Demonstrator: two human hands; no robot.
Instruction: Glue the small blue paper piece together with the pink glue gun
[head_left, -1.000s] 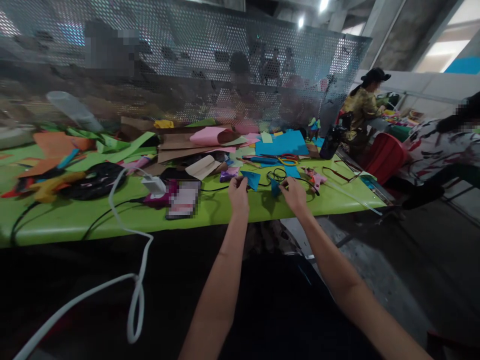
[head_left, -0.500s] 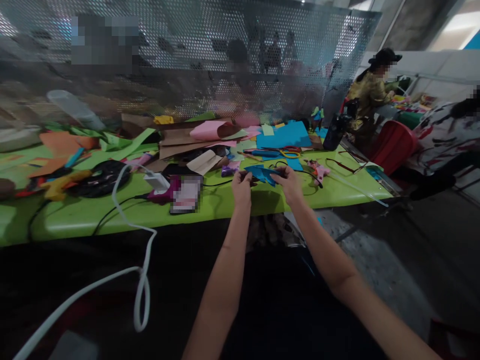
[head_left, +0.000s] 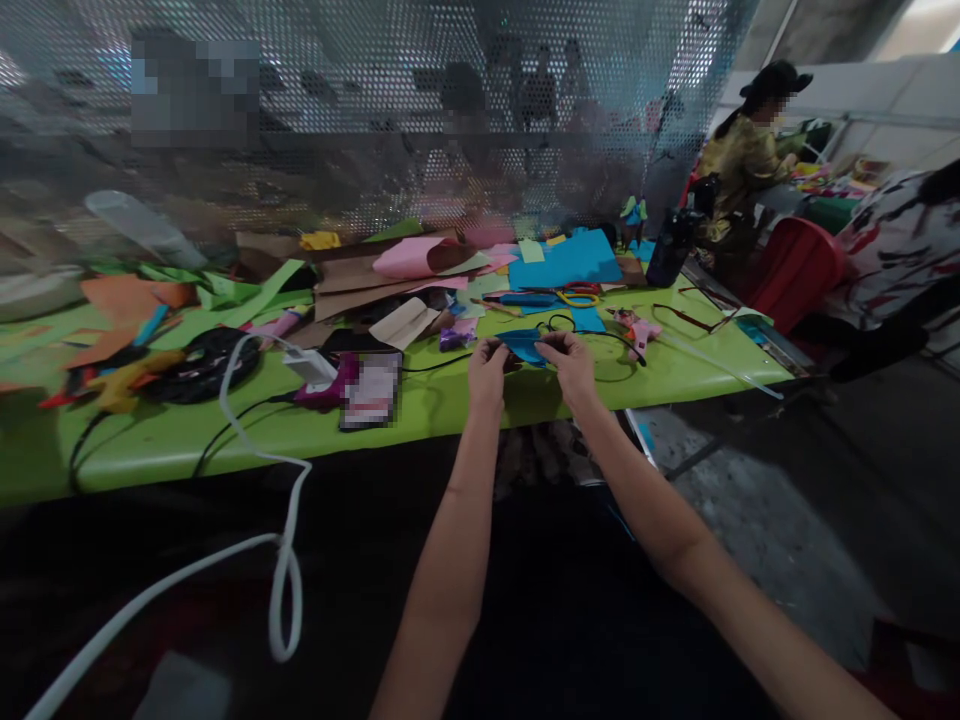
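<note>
A small piece of blue paper (head_left: 523, 345) is held between my two hands above the green table (head_left: 442, 410). My left hand (head_left: 488, 368) pinches its left end, and my right hand (head_left: 568, 362) pinches the right end with thumb and fingers. The paper's exact folds are too small to make out. Just behind the hands lie yellow-handled scissors (head_left: 579, 297) and a larger blue sheet (head_left: 574, 258). A pink glue gun (head_left: 640, 333) rests right of my right hand. Left of my left hand is a crumpled purple piece (head_left: 454, 340).
A phone (head_left: 370, 390) and a purple power strip (head_left: 327, 385) with a white cable (head_left: 289, 540) sit left. Further left is a yellow glue gun (head_left: 135, 380). Eyeglasses (head_left: 694, 312) and a black bottle (head_left: 667, 248) stand right. A perforated metal panel (head_left: 375, 90) rises behind; a person (head_left: 750, 160) sits beyond.
The blue paper has turned between my fingers and now looks smoother and more compact. My right hand has shifted slightly left, closer to my left hand. The view has tilted a little.
</note>
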